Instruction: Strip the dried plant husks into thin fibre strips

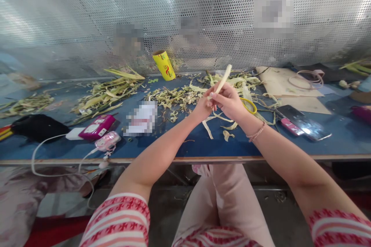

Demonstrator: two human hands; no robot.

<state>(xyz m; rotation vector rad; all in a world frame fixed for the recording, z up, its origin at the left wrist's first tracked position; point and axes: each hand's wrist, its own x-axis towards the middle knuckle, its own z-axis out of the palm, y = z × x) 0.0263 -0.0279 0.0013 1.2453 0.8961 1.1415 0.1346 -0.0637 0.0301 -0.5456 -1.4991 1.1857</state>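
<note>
A pale, peeled-looking plant stalk (224,78) points up and away from my two hands above the table. My right hand (228,102) pinches it between thumb and fingers. My left hand (205,105) is closed around its lower end, touching the right; the fingers partly hide that end. Beside my right wrist shows a yellow loop (249,105), whose remainder is hidden. Pale peel strips (207,128) lie on the blue table below my hands. Behind them spreads a heap of shredded greenish trimmings (176,96).
A yellow cardboard tube (164,65) stands by the perforated metal panel (220,15). Leafy stalks (108,90) lie left. A magenta box (97,126), cabled pink device (108,141) and black pouch (39,126) sit near the front left. Phones (304,121) and brown card (284,81) lie right.
</note>
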